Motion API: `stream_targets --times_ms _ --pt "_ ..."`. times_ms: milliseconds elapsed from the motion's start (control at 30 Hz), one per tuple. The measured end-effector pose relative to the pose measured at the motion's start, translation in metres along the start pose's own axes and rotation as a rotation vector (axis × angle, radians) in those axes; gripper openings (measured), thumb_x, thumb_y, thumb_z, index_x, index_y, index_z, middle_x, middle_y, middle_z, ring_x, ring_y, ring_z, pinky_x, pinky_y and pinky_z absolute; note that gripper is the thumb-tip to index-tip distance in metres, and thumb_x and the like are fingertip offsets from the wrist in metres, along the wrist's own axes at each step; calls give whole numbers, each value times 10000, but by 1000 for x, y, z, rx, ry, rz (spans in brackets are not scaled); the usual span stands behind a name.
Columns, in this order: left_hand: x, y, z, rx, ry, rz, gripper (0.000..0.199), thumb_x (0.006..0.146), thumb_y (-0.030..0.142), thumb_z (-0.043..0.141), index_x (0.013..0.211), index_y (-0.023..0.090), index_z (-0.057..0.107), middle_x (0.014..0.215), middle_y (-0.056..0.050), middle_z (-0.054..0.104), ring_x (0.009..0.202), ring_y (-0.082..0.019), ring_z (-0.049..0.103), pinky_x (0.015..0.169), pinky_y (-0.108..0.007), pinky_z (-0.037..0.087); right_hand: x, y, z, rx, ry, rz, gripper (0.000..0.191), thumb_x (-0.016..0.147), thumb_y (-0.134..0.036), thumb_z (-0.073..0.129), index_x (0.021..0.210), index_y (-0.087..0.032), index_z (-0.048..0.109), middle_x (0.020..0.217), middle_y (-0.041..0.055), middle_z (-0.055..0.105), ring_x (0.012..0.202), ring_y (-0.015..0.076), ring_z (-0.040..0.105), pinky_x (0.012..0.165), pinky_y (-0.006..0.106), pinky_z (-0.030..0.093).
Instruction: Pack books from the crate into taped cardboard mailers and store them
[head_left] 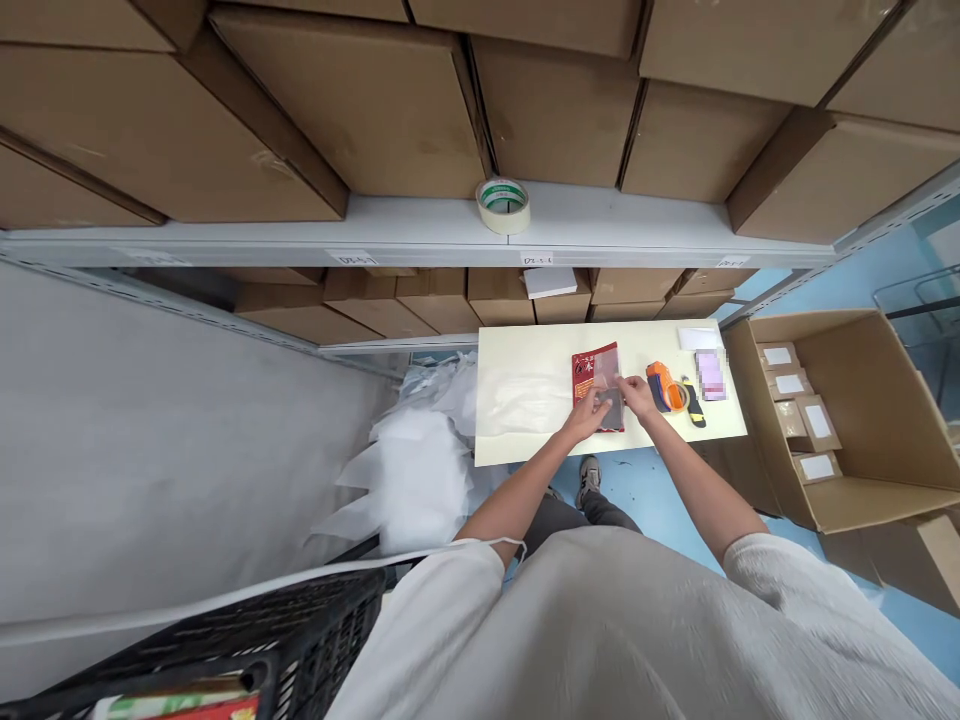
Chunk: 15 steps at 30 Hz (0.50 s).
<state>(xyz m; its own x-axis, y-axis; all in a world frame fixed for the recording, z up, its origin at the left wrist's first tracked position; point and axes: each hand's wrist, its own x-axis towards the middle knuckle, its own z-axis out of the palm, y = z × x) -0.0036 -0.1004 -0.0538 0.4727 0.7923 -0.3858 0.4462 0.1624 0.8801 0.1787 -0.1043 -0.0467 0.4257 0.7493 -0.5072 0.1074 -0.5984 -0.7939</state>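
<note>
A red book [583, 372] with pale lettering lies on the cream tabletop [525, 350]; a dark grey and pinkish piece covers its right part. My left hand [586, 414] rests at the lower middle of the book, fingers bent over the grey area. Against the book's right edge, my right hand [636, 395] has its thumb and fingertips pressed together; what lies between them is too small to name. Just right of that hand are an orange tape dispenser [667, 388] and a black and yellow cutter [694, 405]. A clear plastic sleeve [517, 400] lies flat on the left.
Shelves of cardboard boxes rise behind the table, with a tape roll [503, 206] on the shelf edge. White bags [420, 470] are piled left. An open carton [885, 400] holding small boxes stands right. A black crate [300, 640] is at lower left.
</note>
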Motion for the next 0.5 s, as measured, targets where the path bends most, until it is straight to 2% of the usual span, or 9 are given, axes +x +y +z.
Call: stream_targets --times_ms 67,167,267,400,500 --pt "-4 4 -7 -33 20 -53 551 1022 560 643 1463 243 551 1308 -117 745 1169 -275 744 982 -398 608 -7 -5 8 74 -59 -12 529 848 -752 690 842 -237 571 794 28 676 773 198 643 693 305 547" --pt "-9 7 -18 -40 94 -113 625 948 616 744 1406 233 560 1245 -111 764 1076 -277 762 942 -389 607 -18 -13 24 150 -138 -43 602 880 -821 612 894 -219 619 890 58 710 845 207 670 727 301 564" --pt "-13 4 -31 -65 181 -139 556 922 525 790 1340 231 572 1218 -90 773 1033 -260 762 915 -367 600 -27 -19 43 179 -217 -66 623 903 -817 584 959 -205 686 996 87 742 911 214 693 780 301 571" --pt "-21 -18 -59 -128 279 -132 337 953 314 672 1271 225 610 1266 -79 763 1044 -235 747 935 -352 592 -31 -14 69 221 -358 -83 558 972 -711 534 1089 -206 740 1110 107 778 999 225 724 847 316 570" --pt "-27 -40 -83 -119 332 -171 251 953 271 583 1186 227 667 1195 -64 773 1089 -244 729 966 -353 585 -28 0 85 105 -281 -67 427 969 -581 560 1104 -218 741 1168 93 785 1048 220 718 853 302 559"
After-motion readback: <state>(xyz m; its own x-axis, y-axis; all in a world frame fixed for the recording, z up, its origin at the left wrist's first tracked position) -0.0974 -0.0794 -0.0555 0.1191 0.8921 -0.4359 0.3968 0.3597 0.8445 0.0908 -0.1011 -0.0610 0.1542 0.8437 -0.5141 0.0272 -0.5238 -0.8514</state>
